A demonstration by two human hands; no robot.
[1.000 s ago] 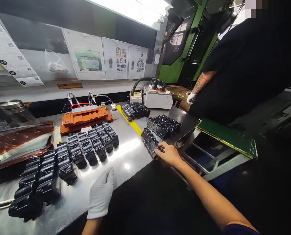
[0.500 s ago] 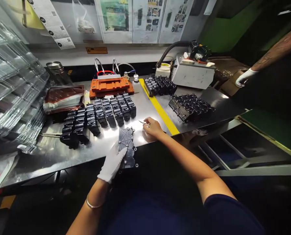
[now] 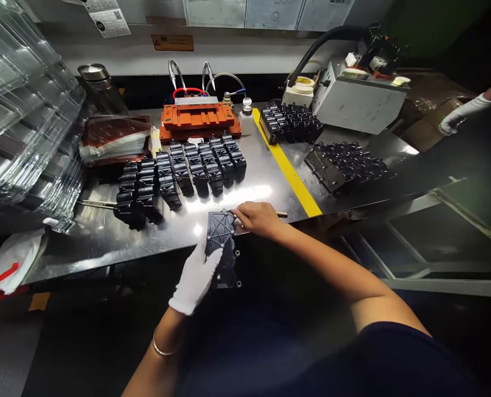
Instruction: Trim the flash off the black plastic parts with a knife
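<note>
My left hand [image 3: 196, 275], in a white glove, is closed on a black moulded plastic part [image 3: 221, 229] at the table's front edge. The part's flat face, with star-shaped ribs, is turned up, and small round lugs stand along its right side. My bare right hand [image 3: 259, 219] is closed around a small knife, its brownish handle end [image 3: 282, 214] sticking out behind the palm. The fingertips are at the part's upper right corner; the blade is too hidden to tell whether it touches. Left of centre, several similar black parts [image 3: 187, 165] lie in a row.
An orange fixture [image 3: 201, 118] sits behind the row. More black parts [image 3: 348, 165] lie right of the yellow tape stripe [image 3: 297, 190]. Clear plastic trays [image 3: 22, 110] are stacked at left. A grey machine [image 3: 359, 96] stands back right, near another person's gloved hand [image 3: 462, 116].
My left hand, empty at first, has taken hold of a black part. My right hand has left the parts at right, picked up the knife and brought it to that part's corner.
</note>
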